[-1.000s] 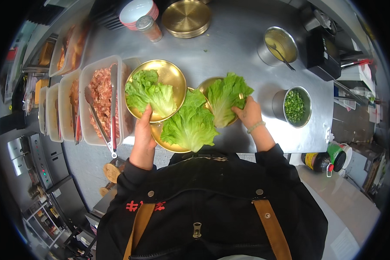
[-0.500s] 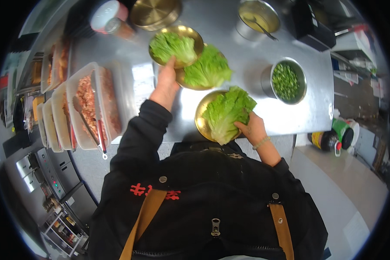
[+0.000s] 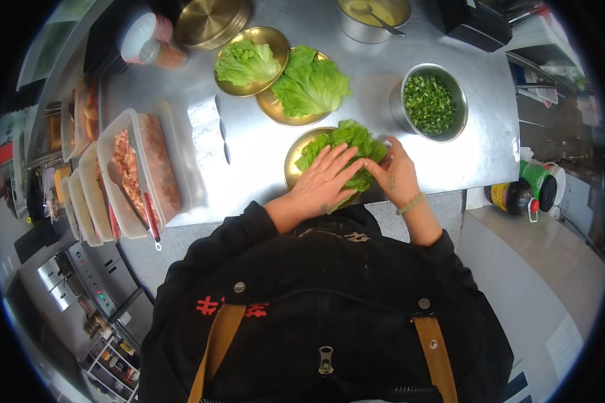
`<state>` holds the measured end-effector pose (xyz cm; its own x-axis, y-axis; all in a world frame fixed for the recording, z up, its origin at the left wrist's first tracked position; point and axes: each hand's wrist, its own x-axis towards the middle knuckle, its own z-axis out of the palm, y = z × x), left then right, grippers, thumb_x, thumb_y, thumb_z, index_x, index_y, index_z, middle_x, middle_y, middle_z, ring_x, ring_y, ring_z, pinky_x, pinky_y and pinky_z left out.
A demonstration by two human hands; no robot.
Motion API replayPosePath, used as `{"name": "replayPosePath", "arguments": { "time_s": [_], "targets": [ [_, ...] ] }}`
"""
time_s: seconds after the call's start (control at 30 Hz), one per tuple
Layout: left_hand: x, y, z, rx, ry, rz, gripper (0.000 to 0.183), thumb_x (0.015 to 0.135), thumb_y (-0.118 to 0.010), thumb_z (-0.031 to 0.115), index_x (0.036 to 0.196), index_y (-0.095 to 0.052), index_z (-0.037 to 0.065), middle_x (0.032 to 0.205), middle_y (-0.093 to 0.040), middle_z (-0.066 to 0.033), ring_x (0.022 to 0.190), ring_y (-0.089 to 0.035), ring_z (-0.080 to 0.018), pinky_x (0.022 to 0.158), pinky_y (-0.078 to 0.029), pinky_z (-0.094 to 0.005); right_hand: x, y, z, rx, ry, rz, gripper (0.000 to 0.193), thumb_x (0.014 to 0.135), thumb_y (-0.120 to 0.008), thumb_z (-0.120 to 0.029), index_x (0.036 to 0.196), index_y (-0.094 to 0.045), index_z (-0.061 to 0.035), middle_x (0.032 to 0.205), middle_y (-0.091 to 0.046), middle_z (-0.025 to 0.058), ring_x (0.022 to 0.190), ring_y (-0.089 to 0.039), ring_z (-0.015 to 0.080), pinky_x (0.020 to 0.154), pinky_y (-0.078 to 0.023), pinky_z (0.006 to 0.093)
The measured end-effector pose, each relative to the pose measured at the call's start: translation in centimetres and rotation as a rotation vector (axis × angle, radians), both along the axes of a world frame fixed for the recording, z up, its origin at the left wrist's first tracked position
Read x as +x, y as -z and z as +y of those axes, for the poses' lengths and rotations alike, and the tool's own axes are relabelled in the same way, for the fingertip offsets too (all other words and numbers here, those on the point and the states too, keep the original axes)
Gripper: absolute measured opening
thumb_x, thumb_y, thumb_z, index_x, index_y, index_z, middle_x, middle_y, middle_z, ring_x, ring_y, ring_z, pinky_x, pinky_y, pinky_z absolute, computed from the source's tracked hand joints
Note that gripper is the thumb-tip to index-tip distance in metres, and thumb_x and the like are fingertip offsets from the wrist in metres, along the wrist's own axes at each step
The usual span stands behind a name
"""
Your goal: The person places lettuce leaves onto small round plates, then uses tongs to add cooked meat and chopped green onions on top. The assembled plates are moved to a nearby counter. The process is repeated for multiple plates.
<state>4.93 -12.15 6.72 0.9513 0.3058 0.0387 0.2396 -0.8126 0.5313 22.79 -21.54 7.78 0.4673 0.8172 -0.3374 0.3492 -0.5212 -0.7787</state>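
Fingers [image 3: 339, 161] of left hand [image 3: 323, 185] spread flat, pressing on lettuce leaf [image 3: 356, 138] in nearest gold plate [image 3: 296, 158] at worktop [image 3: 255, 144] front edge; nothing gripped. Right hand [image 3: 396, 176] open, fingertips touching leaf's right side. Leaf lies directly beneath both hands, running left to right; left hand covers more of it. Two more lettuce plates [image 3: 275, 40] sit farther back.
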Motion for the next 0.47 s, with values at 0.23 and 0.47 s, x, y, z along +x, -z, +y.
{"name": "replayPosePath", "arguments": {
  "time_s": [0.23,0.47],
  "targets": [
    [-0.2,1.9,0.0,0.096,0.086,0.179,0.066,0.084,-0.053,0.044,0.134,-0.037,0.005,0.136,-0.039,-0.0148,0.133,-0.025,-0.0315,0.11,-0.016,-0.0468,-1.1,1.3,5.1,0.274,-0.286,-0.25,0.054,0.081,-0.063,-0.027,0.125,-0.044,-0.0013,0.11,-0.052,0.0196,0.095,-0.056,0.0371,0.079,-0.047,0.0413],
    [0.0,2.6,-0.3,0.058,0.104,0.188,0.068,0.082,-0.055,0.046,0.132,-0.039,0.004,0.136,-0.037,-0.0162,0.132,-0.024,-0.0363,0.11,-0.015,-0.0486,-1.5,3.7,6.8,0.232,-0.361,-0.465,0.017,0.082,-0.062,-0.023,0.088,-0.057,-0.0079,0.088,-0.054,0.0099,0.08,-0.056,0.0294,0.067,-0.048,0.0379]
  ]
}}
